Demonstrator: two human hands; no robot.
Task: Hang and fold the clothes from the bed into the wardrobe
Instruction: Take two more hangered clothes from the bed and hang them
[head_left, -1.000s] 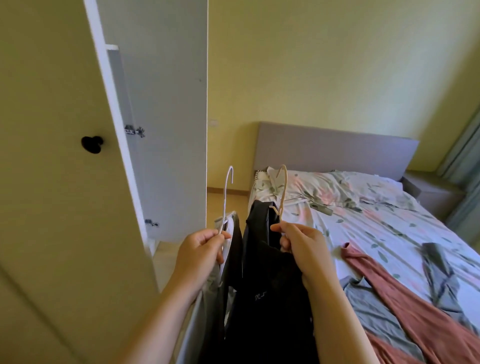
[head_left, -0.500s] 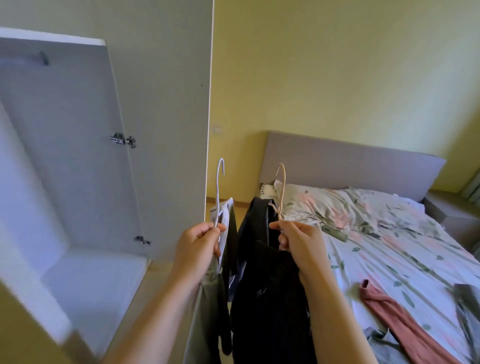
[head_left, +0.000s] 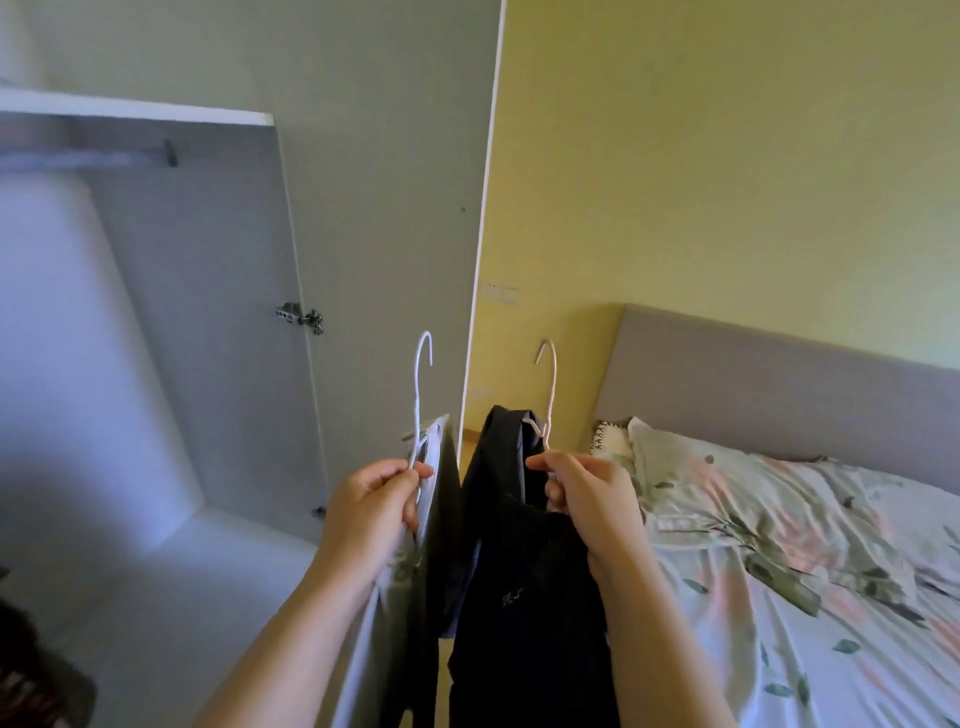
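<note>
Black garment (head_left: 524, 597) hangs from a pink hanger (head_left: 549, 395), held up in front of the person, between the open wardrobe (head_left: 197, 322) on the left and the bed (head_left: 810, 613) on the right. The right hand (head_left: 587, 504) pinches this hanger just under its hook: thumb and forefinger are closed on the wire and the other fingers are curled beneath.

Just beside it, to the left, a grey garment (head_left: 402, 613) with a white upper part hangs from a white hanger (head_left: 417, 395). The left hand (head_left: 371, 512) grips that hanger in the same way, its fingers curled round the wire below the hook. Both hooks stand upright. The white one's tip turns right and the pink one's turns left, so the tips face each other. The two garments hang side by side; lower down they overlap in the view, and I cannot tell whether they touch.

The wardrobe door (head_left: 395, 208) stands open behind the white hanger, with a metal hinge (head_left: 301, 315) where it meets the side panel. Inside, high up, a blurred rail (head_left: 78, 156) runs under a white shelf (head_left: 130, 106). Something dark (head_left: 31, 675) lies at the lower left corner, too blurred to name.

The bed has a floral sheet, and a pillow (head_left: 675, 467) lies against the grey headboard (head_left: 779, 395). A yellow wall (head_left: 727, 156) rises behind, with a switch (head_left: 501, 293) near the door's edge.
</note>
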